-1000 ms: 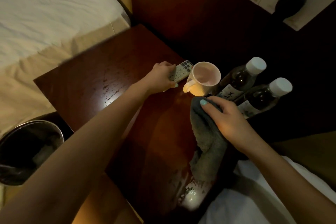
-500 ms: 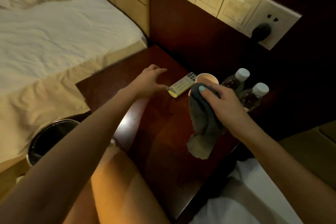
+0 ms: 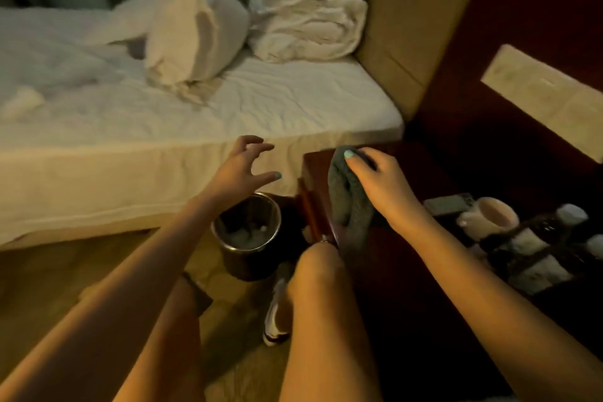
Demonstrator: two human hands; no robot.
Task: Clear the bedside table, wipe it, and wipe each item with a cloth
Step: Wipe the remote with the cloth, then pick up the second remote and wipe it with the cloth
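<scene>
Head view: bench uncleared, cloth held in right hand

We record the right hand point(image 3: 381, 188) closed around a grey cloth point(image 3: 350, 209), with thumb and fingers bunching its upper end. The rest of the cloth hangs down over the near left corner of the dark wooden bench point(image 3: 404, 271). Blur and low light prevent us from confirming whether the cloth's lower end touches the bench top or hangs just clear of it.

We record the left hand point(image 3: 243, 170) empty, with fingers spread and lightly bent. It is held in the air off the left side of the bench, in front of the side of the bed point(image 3: 163, 127). Below it a round metal waste bin point(image 3: 248, 232) stands on the floor between bed and bench.

Items on the bench are grouped at its right side, well apart from both hands. A remote point(image 3: 448, 206) lies flat, nearest the right forearm. A pale mug point(image 3: 489, 219) stands just beside it. Two bottles point(image 3: 538, 237) with white caps sit close together beyond the mug, at the right edge of the frame.

Elsewhere, we note crumpled white bedding point(image 3: 293, 10) heaped at the head of the bed. A pale switch panel point(image 3: 548, 101) is mounted on the dark wall above the bench. A bare knee point(image 3: 321, 271) shows at the bench's near left corner, with a shoe point(image 3: 277, 313) on the floor beneath it.
</scene>
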